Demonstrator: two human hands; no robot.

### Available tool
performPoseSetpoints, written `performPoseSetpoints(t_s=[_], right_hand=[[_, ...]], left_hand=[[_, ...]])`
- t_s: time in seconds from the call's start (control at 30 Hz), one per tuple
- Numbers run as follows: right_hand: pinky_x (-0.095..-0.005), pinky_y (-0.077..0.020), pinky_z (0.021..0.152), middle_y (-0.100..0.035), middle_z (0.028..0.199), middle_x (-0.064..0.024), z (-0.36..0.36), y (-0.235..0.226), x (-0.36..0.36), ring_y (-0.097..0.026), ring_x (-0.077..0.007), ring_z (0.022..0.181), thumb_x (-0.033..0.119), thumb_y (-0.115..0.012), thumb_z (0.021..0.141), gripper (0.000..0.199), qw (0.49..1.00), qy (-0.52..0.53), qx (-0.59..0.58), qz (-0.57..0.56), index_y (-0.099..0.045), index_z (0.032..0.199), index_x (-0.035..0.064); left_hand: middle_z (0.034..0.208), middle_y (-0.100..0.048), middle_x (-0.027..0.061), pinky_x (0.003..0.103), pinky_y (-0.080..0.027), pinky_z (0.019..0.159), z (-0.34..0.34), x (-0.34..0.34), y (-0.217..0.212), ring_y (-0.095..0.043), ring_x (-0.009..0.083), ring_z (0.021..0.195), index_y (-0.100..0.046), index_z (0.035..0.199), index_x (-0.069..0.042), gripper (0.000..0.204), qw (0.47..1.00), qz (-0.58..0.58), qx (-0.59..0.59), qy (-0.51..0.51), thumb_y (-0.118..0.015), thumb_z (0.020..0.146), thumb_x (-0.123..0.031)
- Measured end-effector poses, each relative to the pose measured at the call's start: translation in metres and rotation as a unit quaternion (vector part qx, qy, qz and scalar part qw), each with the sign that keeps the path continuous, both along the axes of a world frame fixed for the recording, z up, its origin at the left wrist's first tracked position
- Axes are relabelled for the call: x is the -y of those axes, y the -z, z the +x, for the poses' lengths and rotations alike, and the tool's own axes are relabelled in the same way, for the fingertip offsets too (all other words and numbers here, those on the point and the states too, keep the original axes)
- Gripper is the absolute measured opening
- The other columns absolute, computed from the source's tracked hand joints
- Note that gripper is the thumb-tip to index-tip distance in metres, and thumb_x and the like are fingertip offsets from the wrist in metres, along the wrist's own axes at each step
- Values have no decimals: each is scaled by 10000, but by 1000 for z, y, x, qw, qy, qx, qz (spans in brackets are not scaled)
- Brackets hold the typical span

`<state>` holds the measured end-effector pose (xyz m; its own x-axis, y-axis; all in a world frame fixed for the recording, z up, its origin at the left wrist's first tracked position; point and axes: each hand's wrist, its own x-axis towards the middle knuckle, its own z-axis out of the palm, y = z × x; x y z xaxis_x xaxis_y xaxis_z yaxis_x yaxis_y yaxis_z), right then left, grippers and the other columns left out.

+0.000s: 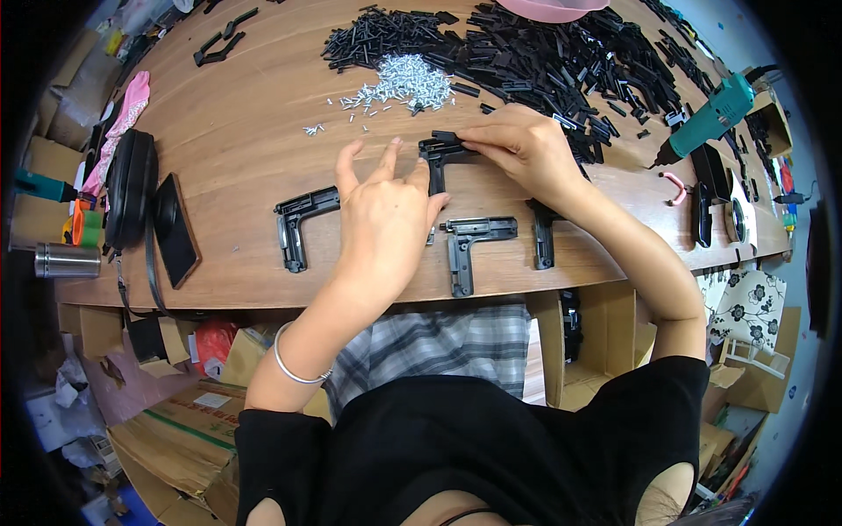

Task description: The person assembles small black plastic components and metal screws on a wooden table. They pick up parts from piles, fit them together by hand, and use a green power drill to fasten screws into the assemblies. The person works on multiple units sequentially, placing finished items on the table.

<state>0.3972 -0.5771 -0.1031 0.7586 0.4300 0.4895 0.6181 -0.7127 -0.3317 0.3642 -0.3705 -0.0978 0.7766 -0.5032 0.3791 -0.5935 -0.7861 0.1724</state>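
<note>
Several black plastic pistol-shaped shell halves lie along the near side of the table. One shell half point(305, 219) is left of my left hand point(384, 219), another shell half point(469, 250) lies in front of me, and a third shell half point(544, 241) is partly under my right forearm. Farther in, one more shell half point(436, 171) sits between my hands. My left hand has its fingers spread beside it, the thumb near its grip. My right hand point(526, 145) pinches a small black plastic part point(445, 137) at that shell's upper end.
Silver screws point(408, 83) are heaped beyond my hands, beside piles of small black parts point(561, 61). A teal electric screwdriver point(715, 114) is at the right, near a pink hook-shaped piece point(674, 188). A phone point(177, 232) and black case point(132, 188) lie left. A pink basin point(554, 9) stands far back.
</note>
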Motion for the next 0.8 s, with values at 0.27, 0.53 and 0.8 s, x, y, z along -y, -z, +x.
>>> performPoseSetpoints(t_s=[0.27,0.53,0.8], right_hand=[[-332,-502,740,-670,903,-88,0,-4,-5,-619,-261,842,64,-686,698,163,994,-53,74,-53,-691,861,52],[-332,-491,756,-661,865,-105,5,4,-10,-616,-273,813,76,-696,692,203,1000,-25,-17,-8,-677,892,53],[-293,-506,755,-663,876,-108,10,5,-26,-633,-215,845,52,-679,726,222,993,-28,-72,90,-668,946,31]], left_hand=[[814,-663,153,474,-204,1012,-1,5,1,-570,251,1066,-668,981,-23,308,1000,-23,9,4,-672,761,-239],[812,-665,139,486,-212,1001,0,6,-1,-566,245,1074,-673,965,-30,300,1000,3,13,4,-691,738,-226],[830,-667,128,503,-209,997,1,6,1,-556,238,1095,-672,949,-34,283,1000,6,20,4,-691,734,-218]])
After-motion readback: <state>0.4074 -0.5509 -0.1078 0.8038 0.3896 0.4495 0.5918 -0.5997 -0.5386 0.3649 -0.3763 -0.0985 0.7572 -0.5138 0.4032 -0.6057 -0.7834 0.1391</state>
